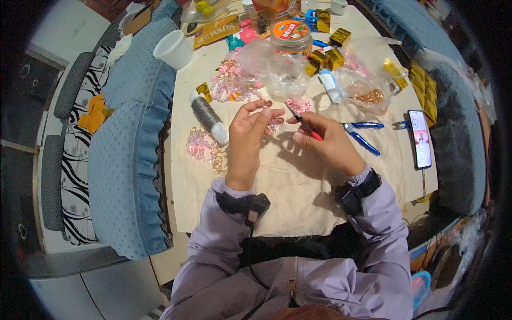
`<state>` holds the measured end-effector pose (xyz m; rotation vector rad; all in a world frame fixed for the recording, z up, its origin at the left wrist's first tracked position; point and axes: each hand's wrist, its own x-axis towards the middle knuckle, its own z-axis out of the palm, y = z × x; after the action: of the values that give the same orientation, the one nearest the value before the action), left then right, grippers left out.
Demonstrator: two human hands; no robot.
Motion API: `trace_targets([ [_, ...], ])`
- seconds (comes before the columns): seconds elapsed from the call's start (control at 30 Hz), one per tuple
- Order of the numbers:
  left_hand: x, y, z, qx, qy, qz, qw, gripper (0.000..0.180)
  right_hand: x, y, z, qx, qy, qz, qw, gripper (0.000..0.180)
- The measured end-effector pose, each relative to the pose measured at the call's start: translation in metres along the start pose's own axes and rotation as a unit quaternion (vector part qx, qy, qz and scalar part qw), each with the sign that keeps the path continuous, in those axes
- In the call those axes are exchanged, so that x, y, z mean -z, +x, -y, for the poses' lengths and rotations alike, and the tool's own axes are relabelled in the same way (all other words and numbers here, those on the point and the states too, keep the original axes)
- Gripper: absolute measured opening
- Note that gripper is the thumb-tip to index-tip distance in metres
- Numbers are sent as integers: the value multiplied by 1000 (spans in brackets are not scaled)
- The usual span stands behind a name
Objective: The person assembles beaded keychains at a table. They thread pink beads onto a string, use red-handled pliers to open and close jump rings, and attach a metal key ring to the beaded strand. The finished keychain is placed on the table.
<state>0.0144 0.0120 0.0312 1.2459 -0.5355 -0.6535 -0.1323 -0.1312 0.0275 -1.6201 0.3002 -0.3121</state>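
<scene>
My left hand (248, 136) is raised over the cream cloth (288, 197), thumb and fingers pinched around something too small to make out. A few pale pink beads (274, 128) show just below those fingertips; whether they hang from the hand I cannot tell. Facing it, my right hand (330, 138) grips a small red-handled tool (306, 126) with a narrow dark tip pointing at the left fingers. Its exact kind is unclear. Pink beads (298, 105) lie beyond the tool. Left of my left hand are a spool of grey thread (205, 113) and a beaded strand (200, 146).
Blue-handled pliers (364, 140) rest right of my right hand, with a lit phone (420, 140) farther right. Behind stand a round tub (290, 37), plastic bags (288, 80), gold boxes (334, 58) and a white bucket (173, 49). Blue-covered sofas (125, 154) flank the table.
</scene>
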Motion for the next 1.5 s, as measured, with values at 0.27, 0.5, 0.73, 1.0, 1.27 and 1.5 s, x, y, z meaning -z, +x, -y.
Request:
trace_targets([
  [0.27,5,1,-3,-21,-1,4,1000,32,3,-3,2,-57,-93,69,992,40],
  [0.5,7,1,-3,-22,-17,39,999,31,3,-4,1,-70,-55,113,990,44],
  [0.73,5,-2,-4,-19,-24,59,998,29,3,-6,4,-75,11,130,989,41],
  [1.0,5,-2,-3,-11,-50,66,997,30,0,-6,3,-105,2,119,987,39],
  [1.27,1,0,2,-2,-89,31,996,30,-5,-7,0,-102,-3,91,991,36],
  [1.5,0,1,6,-20,-97,37,994,30,-5,-7,2,-125,-47,104,986,36],
])
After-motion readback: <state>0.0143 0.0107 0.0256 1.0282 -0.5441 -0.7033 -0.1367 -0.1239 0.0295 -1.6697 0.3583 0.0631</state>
